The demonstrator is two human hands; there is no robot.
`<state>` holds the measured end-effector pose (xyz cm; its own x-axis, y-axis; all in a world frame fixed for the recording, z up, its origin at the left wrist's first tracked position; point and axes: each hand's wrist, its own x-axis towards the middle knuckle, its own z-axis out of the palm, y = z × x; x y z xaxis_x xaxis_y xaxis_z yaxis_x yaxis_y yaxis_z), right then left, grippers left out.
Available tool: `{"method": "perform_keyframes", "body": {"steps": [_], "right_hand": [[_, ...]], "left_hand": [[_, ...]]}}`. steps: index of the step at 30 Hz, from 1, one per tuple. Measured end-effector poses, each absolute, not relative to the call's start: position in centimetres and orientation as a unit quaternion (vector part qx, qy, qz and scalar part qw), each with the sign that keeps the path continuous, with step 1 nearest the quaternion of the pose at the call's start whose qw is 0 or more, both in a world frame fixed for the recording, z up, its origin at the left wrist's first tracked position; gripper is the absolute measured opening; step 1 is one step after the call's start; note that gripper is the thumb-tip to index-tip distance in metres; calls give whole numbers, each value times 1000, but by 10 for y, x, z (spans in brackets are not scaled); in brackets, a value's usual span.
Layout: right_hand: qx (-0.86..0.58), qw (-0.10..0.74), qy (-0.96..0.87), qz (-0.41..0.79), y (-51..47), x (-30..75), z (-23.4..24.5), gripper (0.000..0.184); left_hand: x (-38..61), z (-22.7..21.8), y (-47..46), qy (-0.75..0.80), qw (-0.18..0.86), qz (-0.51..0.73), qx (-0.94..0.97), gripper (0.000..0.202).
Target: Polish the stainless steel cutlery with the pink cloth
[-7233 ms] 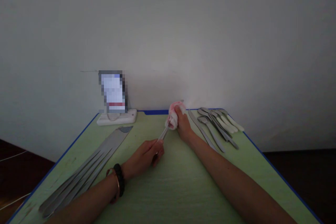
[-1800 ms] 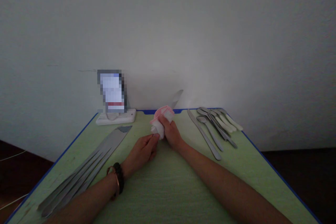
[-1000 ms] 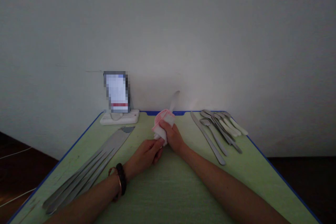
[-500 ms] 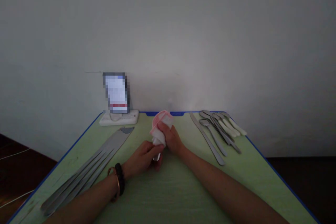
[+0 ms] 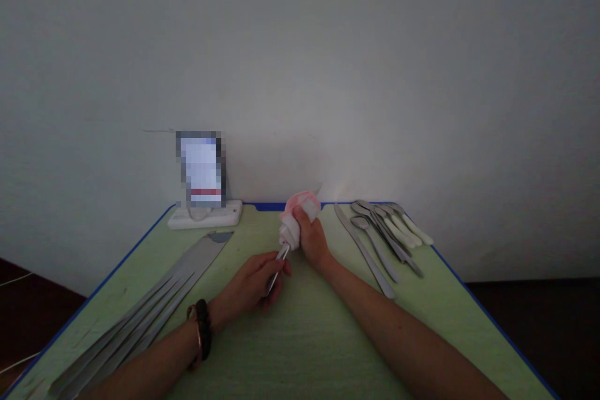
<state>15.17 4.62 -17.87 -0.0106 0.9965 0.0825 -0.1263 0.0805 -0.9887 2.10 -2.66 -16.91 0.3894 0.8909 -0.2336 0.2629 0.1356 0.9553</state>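
A table knife [image 5: 282, 256] is held by its metal handle in my left hand [image 5: 262, 278], whose fingers are closed round it. My right hand [image 5: 312, 239] grips a pink-and-white cloth [image 5: 289, 229] wrapped about the blade. A thin pointed tip shows past the cloth's far edge; the rest of the blade is hidden. Both hands are just above the middle of the table. Left of them, several table knives [image 5: 175, 290] lie side by side, partly behind my left forearm.
On the right lie another table knife [image 5: 363, 250], a spoon [image 5: 375, 247] and several utensils, some with white handles [image 5: 405, 231]. A phone [image 5: 201, 169] stands on a white power strip [image 5: 206, 215] at the back left. The green table [image 5: 300, 337] has a blue edge against the wall.
My left hand has drawn back toward me along the knife, away from the cloth, baring more handle. My right hand with the cloth has shifted slightly forward and right; the blade tip now shows.
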Motion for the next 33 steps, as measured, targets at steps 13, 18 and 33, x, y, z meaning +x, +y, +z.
{"method": "perform_keyframes", "body": {"steps": [13,18,33], "right_hand": [[-518,569,-476,426,67,177,-175,45],[-535,599,-429,413,77,192,-168,45],[-496,553,-500,446,55,164,-171,40]], "left_hand": [[25,-172,-29,524,405,271,698,37],[24,-171,-32,528,388,253,712,37],[27,-172,-34,549,378,305,680,35]]}}
